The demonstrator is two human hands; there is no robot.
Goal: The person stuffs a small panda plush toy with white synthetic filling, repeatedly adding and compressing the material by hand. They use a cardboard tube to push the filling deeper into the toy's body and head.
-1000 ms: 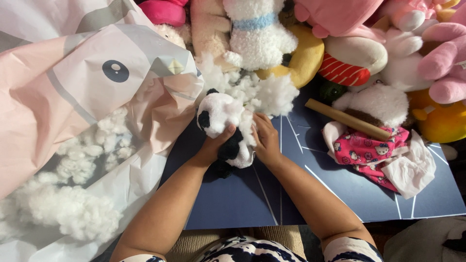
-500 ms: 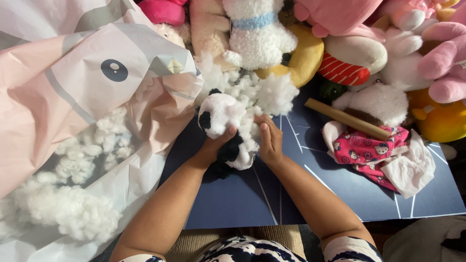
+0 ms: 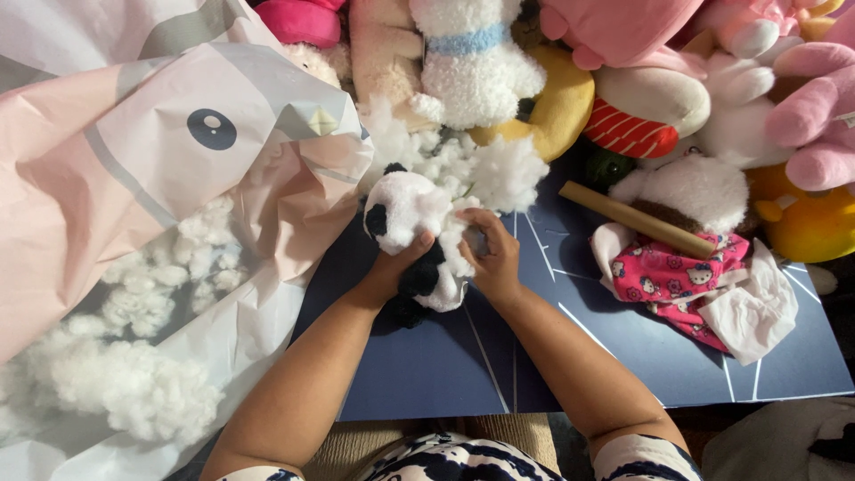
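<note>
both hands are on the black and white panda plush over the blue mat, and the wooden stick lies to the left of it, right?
Not quite: in the head view the wooden stick lies right of the panda plush, not left. Both hands, left and right, are on it over the blue mat.

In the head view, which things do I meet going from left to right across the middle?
Loose white stuffing → pink printed bag → left hand → panda toy → right hand → wooden stick → yellow toy.

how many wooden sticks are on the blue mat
1. The wooden stick lies slanted at the mat's upper right, resting against the white plush above the pink patterned cloth. Others could be hidden under the toy pile.
</note>
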